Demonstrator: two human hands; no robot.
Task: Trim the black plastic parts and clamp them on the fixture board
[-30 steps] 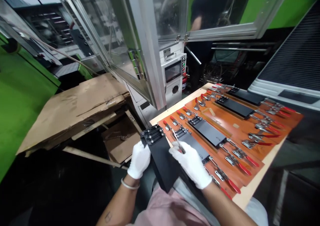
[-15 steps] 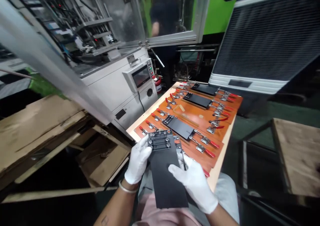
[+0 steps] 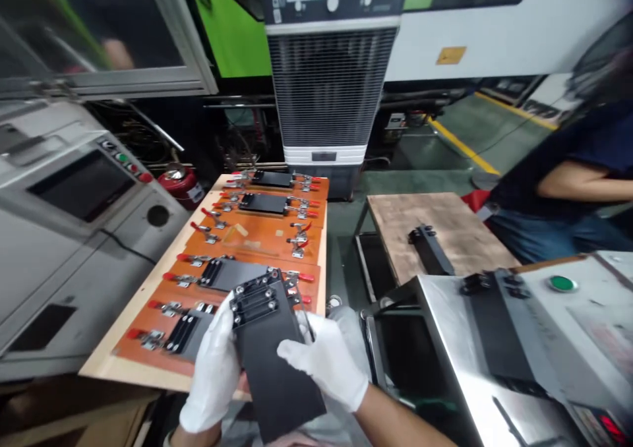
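A flat black panel point(image 3: 277, 361) with a ribbed, screw-studded end is held up in front of my body, tilted. My left hand point(image 3: 215, 361), in a white glove, is closed on its left edge near the ribbed end. On the right edge my right hand point(image 3: 329, 361), also gloved, grips it with the thumb across the face. A thin metal tool, partly hidden, shows by my right fingers. Behind the panel, orange fixture boards point(image 3: 267, 233) with red-handled toggle clamps point(image 3: 171, 308) bear several similar black panels point(image 3: 264, 203).
At the right, a wooden-topped table point(image 3: 405, 216) bears a black part point(image 3: 430, 249). Nearer is a metal bench point(image 3: 435, 308) with more black parts point(image 3: 499, 322). A person point(image 3: 558, 183) is beyond. A machine point(image 3: 74, 236) stands left, an air cooler point(image 3: 326, 91) behind.
The view has swung right, bringing the metal bench and the person at the right into sight. Both hands still hold the panel, which now appears further left and slightly more tilted.
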